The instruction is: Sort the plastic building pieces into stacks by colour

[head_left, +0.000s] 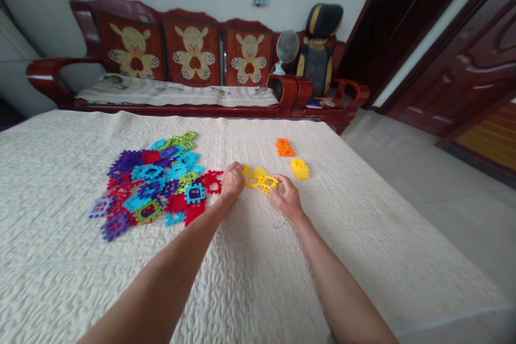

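Several yellow interlocking tiles (255, 178) with toothed edges lie between my two hands on the quilted cover. My left hand (233, 180) is closed on a yellow tile (245, 171) at the left end of the group. At the other end, my right hand (287, 196) has its fingers curled on a yellow window-frame tile (269, 183). Just left of my left hand sits a red tile (213, 181), on the edge of a mixed heap of tiles (151, 172) in purple, blue, red and green.
Beyond my right hand are a yellow stack of tiles (300, 169) and an orange stack (285, 147). The white quilted cover (363, 247) spreads over the surface. Behind it stands a wooden sofa (193, 110), with a small fan (287, 47) by its right arm.
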Available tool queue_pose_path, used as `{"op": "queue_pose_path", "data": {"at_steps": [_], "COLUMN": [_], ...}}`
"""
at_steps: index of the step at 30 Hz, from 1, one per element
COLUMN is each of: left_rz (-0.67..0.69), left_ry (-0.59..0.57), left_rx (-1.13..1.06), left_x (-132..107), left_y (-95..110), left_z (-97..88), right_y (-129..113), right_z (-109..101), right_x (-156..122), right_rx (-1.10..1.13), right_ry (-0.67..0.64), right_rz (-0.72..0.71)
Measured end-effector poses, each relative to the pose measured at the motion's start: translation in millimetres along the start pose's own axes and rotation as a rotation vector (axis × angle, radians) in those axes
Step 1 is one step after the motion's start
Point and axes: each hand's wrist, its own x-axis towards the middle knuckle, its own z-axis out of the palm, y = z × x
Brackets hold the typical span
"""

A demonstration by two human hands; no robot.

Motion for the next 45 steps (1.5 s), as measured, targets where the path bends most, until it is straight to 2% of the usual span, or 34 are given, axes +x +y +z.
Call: {"op": "queue_pose_path", "data": {"at_steps": [6, 11, 13, 16, 28, 31, 35, 37, 40, 45], "left_rz": [0.050, 0.042, 0.042, 0.046, 0.076, 0.081, 0.083, 0.091, 0.082, 0.067], "left_ry": [-0.037, -0.038, -0.036, -0.035, 0.003, 0.009, 0.009, 0.002, -0.003, 0.008], "left_rx": [0.062, 0.056, 0.054, 0.063, 0.085, 0.081, 0.078, 0.070, 0.067, 0.062], "left_x": [-1.1, -1.5, -1.4, -1.1, 0.2, 0.4, 0.3, 0.2, -0.3, -1.0], "left_y": [5.8, 8.2, 8.3, 7.7, 4.0, 3.2, 3.3, 3.8, 4.6, 6.1], "left_z": [-4.7, -5.9, -6.2, -6.3, -1.9, -1.2, -1.6, -2.2, -2.9, -3.7], "right_y": [3.6, 23.9, 33.0, 40.1, 31.7, 35.2, 47.3, 56.1, 69.5, 84.0], "right_z": [-1.6, -7.4, -11.4, -15.8, -9.8, -17.2, -34.1, -40.6, -44.0, -39.7], "right_x": [2.9, 8.2, 8.8, 8.6, 20.9, 25.6, 34.8, 37.7, 37.5, 34.4], "right_rx": [0.028, 0.026, -0.051, -0.183, -0.343, -0.265, -0.193, -0.216, -0.265, -0.319], "right_ry": [0.107, 0.152, 0.139, 0.107, -0.067, 0.042, 0.333, 0.432, 0.478, 0.450], "right_rz": [-0.053, -0.158, -0.171, -0.104, -0.001, -0.016, -0.008, 0.006, 0.010, 0.040]}}
